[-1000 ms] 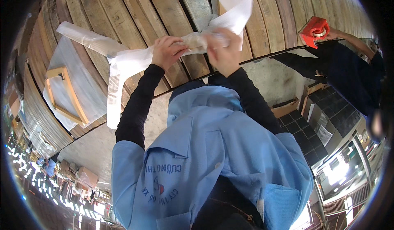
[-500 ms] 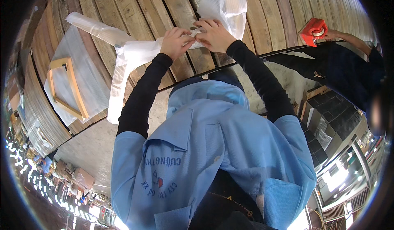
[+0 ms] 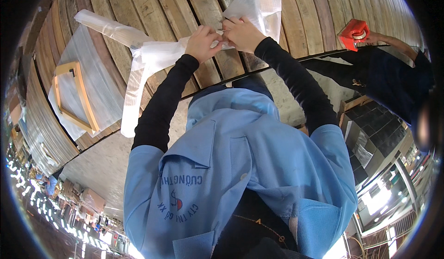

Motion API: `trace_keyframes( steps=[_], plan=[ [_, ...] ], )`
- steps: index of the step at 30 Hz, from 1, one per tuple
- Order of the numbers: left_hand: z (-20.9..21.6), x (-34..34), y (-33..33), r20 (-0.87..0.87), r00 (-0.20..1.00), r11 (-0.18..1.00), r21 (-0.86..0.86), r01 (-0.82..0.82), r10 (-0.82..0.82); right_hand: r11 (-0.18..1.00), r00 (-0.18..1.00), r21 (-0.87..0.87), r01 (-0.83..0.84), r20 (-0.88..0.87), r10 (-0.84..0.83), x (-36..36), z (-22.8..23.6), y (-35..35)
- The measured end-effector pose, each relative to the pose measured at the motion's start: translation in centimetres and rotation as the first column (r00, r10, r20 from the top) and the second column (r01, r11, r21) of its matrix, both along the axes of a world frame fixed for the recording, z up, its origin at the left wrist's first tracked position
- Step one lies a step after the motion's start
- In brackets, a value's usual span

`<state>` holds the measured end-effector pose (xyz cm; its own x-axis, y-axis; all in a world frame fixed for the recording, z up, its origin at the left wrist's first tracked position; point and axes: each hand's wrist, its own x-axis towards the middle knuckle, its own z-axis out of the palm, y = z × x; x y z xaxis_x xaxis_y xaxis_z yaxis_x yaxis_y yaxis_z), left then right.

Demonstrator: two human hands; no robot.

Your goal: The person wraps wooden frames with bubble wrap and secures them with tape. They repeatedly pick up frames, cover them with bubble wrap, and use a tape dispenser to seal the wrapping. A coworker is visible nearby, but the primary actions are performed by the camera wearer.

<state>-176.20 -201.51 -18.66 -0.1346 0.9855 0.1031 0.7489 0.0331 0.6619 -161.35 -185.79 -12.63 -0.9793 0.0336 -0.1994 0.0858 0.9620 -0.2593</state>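
Note:
A branching part wrapped in white translucent foam sheet (image 3: 159,55) lies across the wooden boards, its frame hidden beneath the wrapping. My left hand (image 3: 202,43) has its fingers bent and pinched on the foam at the middle of the piece. Right beside it, my right hand (image 3: 242,34) is closed on the same stretch, the fingertips of both hands nearly meeting. A wide loose flap of the foam (image 3: 266,9) spreads past my right hand.
Slatted wooden boards (image 3: 296,23) form the work surface. At left, a bare wooden frame (image 3: 83,97) rests on a flat foam sheet (image 3: 108,104). At right, another person's hand (image 3: 372,38) holds a red tape dispenser (image 3: 354,35). A dark-topped stack (image 3: 374,120) stands beyond the table edge.
Both hands have shifted slightly away from me, and my left hand has also moved a little right. The foam-wrapped piece stays nearly in place.

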Motion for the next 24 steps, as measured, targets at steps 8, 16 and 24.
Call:
trace_keyframes(
  steps=[8,16,24],
  plan=[
    [0.6,1.2,1.4,-0.057,0.983,0.967,-0.177,-0.184,0.177,0.952,0.943,-0.058,0.302,0.164,-0.289,-1.6,-2.2,2.9],
    [-0.4,-1.1,2.9,0.119,0.951,0.832,-0.523,-0.184,0.285,0.854,0.901,-0.302,0.423,0.038,-0.433,-0.8,0.4,2.1],
    [0.6,-1.8,4.2,0.19,0.925,0.761,-0.634,-0.139,0.328,0.869,0.897,-0.235,0.436,0.197,-0.397,-1.2,-2.8,4.0]
  ],
)
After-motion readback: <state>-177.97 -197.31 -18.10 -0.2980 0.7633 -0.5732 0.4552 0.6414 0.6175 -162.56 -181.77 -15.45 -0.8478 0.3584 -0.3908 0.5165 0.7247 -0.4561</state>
